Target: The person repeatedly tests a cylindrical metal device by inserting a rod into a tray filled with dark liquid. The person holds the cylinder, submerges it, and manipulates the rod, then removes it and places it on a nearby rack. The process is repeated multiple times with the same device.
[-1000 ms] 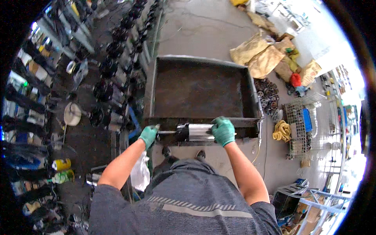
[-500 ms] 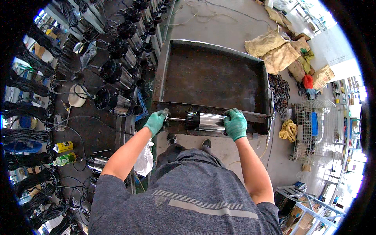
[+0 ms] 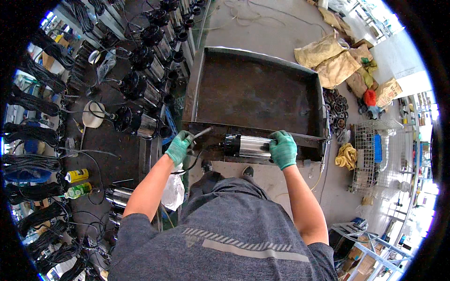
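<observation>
A shiny metal cylinder with a black ribbed end, like a pump motor [image 3: 253, 146], lies on its side along the near ledge of a dark metal tray [image 3: 255, 89]. My right hand [image 3: 283, 150], in a green glove, is closed around its right end. To the left of the black end, my gloved left hand [image 3: 179, 148] is closed on a slim metal rod-like tool [image 3: 202, 133], which slants up to the right, apart from the motor. A black cable [image 3: 196, 161] curves from the black end down past my left hand.
Several similar motors [image 3: 143, 124] stand in a row on the left bench, among cables, a yellow can [image 3: 76, 175] and a green bottle [image 3: 78, 190]. Beige sacks [image 3: 337, 68], black rings [image 3: 335, 110] and a wire cage [image 3: 368, 154] lie to the right.
My left hand has moved left and slightly down, away from the motor's black end. The rod, level at that end before, now tilts upward; the cable shows more. My right hand stays put.
</observation>
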A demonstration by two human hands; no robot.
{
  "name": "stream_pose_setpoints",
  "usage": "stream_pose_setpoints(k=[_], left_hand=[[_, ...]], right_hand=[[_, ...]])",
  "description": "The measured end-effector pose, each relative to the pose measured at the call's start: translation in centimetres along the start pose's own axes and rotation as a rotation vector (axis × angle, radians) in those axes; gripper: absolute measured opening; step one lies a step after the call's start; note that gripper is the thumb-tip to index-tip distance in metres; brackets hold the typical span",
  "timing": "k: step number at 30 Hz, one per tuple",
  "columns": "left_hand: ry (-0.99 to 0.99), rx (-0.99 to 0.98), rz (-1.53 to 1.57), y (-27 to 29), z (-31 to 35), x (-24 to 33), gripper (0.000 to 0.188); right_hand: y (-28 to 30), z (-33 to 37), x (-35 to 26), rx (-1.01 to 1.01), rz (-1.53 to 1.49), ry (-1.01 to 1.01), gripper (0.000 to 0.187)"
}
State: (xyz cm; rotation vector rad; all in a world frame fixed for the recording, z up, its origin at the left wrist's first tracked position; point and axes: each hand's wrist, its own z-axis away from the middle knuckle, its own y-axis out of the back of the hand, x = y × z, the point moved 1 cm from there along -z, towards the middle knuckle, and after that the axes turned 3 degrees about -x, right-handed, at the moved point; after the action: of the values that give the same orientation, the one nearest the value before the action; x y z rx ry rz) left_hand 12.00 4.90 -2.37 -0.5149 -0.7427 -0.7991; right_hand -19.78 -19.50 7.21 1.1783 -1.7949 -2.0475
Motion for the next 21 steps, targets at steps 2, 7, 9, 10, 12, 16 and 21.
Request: stream_pose_setpoints(k=[2,7,9,10,12,16,21], left_hand=[[0.004,0.039,-0.034,0.7,-0.2,0.5,0.026],[-0.449,0.214,-0.178,0.4,0.0,1.3,0.022],[-0.691,0.316,-0.484,-0.5,0.9,1.6,0.023],[-0.660,0.278,-0.650,-0.8,1.7,1.5,0.025],[-0.614,0.095,-0.677,-3.5,3.3,1.7,0.031],[-0.649,-0.005,-1.089,-10.3,6.1,3.1,0.062],[-0.636,0.043,-1.339,-13.9,6.6,2.4,0.072]], right_hand=[[0.2,-0.1,-0.2,-0.006,0.006,0.004,0.017],[-0.1,-0.1,0.2,-0.018,-0.001,-0.011,0.019],[-0.2,0.1,0.4,0.004,0.001,-0.003,0.020],[-0.3,0.0,0.3,0.016,0.003,0.000,0.020],[-0.2,-0.1,0.1,0.009,0.009,0.012,0.021],[-1.1,0.1,2.8,0.036,-0.584,-0.162,0.025],[1.8,1.1,10.4,0.089,-0.084,-0.146,0.029]])
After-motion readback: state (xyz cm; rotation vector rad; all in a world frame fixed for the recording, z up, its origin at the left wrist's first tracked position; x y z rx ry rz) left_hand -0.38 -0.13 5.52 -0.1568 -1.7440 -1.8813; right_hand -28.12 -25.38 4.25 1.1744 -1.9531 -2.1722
